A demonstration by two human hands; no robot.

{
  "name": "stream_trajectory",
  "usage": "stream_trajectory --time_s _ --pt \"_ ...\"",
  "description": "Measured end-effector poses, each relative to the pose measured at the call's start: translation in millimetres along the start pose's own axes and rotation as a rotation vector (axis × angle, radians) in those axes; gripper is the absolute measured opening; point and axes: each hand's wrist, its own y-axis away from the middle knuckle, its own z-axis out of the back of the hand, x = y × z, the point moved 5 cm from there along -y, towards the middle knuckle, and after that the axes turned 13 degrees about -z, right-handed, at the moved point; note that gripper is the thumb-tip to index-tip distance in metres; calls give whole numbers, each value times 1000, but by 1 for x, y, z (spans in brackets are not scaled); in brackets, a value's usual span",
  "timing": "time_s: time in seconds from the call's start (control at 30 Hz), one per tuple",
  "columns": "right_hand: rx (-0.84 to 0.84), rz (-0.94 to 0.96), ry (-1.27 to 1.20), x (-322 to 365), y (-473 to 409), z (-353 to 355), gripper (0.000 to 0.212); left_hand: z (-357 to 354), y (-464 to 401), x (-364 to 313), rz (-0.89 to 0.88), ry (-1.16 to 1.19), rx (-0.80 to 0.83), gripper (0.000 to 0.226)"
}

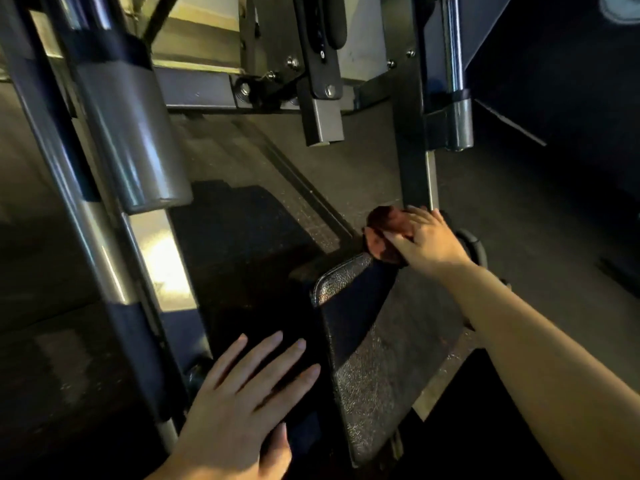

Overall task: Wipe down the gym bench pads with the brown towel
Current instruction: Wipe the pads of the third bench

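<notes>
Single head-mounted wide-angle view: faces forward and steeply down, close above the bench pad (377, 344), machine frame (104, 168) and floor (519, 209).

- Dark speckled rubber floor (540, 216) with a seam running diagonally
- Steel machine frame (415, 98) with bolted brackets, chrome guide rods (453, 46) and a grey cylinder (138, 143)
- Dim room, warm light catching metal

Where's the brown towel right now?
In the head view the brown towel sits right of centre, bunched under the right hand at the far end of the black bench pad, just below the upright frame post.
</notes>
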Motion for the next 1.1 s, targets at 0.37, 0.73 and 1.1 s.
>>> stream_trajectory --time_s 0.37,0.73,1.1 --pt "-123 -73 -348 25 11 -9 39 10 6 -2 185 101 51 75" --pt "-212 99 -287 -4 -4 -17 54 -12 -138 36 285 -131 41 66" --pt "-198 -371 -449 -78 -86 -24 61 -40 -146 40 251 -248 -81 49"
